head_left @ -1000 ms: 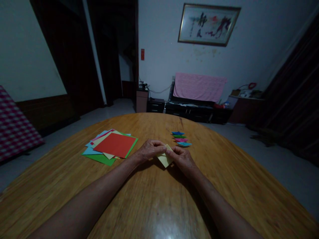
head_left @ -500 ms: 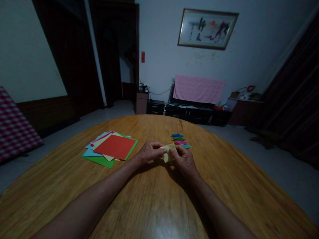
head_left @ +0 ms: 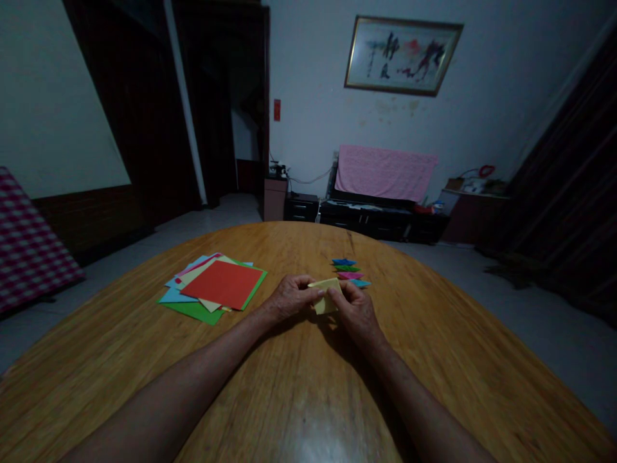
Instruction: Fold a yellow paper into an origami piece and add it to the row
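A small folded piece of yellow paper [head_left: 326, 305] is held between both hands, tilted a little above the table. My left hand [head_left: 292, 297] pinches its left edge, thumb on the near face and fingers behind. On the opposite side my right hand [head_left: 357, 310] grips it, the thumb pressed on its face. The fingers behind the paper are partly hidden. Just beyond my right hand lie several small folded paper boats in a row: a blue one [head_left: 344, 262], a green one [head_left: 346, 269], a pink one [head_left: 350, 276] and a light blue one [head_left: 360, 283].
To the left lies a loose pile of coloured paper sheets, a red sheet [head_left: 224, 285] on top and a green sheet [head_left: 193, 311] low at its near side. Everything rests on a round wooden table [head_left: 289, 392]. A cabinet [head_left: 380, 222] stands beyond its far edge.
The yellow paper has shifted slightly in my fingers, and its upper left edge now reaches further left. Both hands stay nearly in place.
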Action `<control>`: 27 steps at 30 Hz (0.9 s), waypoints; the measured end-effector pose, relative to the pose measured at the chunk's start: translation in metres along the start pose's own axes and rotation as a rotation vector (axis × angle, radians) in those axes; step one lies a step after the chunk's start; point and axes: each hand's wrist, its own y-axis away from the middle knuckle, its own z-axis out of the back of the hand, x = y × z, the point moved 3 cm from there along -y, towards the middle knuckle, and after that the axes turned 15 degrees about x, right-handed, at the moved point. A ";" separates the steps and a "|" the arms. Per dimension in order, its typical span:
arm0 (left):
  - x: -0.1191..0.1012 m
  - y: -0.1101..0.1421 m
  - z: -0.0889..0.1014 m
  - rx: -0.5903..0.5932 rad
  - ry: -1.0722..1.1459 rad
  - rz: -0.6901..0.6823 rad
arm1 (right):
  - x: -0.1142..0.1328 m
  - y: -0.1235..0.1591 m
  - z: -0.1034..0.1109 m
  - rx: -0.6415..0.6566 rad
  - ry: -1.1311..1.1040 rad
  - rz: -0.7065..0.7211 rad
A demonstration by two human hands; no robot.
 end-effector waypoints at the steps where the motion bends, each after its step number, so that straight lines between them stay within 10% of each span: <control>1: 0.000 0.000 0.000 -0.005 -0.005 0.002 | 0.001 0.000 0.000 -0.006 -0.009 -0.003; 27: 0.004 0.003 0.001 0.041 0.183 0.019 | -0.001 0.000 0.000 0.006 -0.104 -0.073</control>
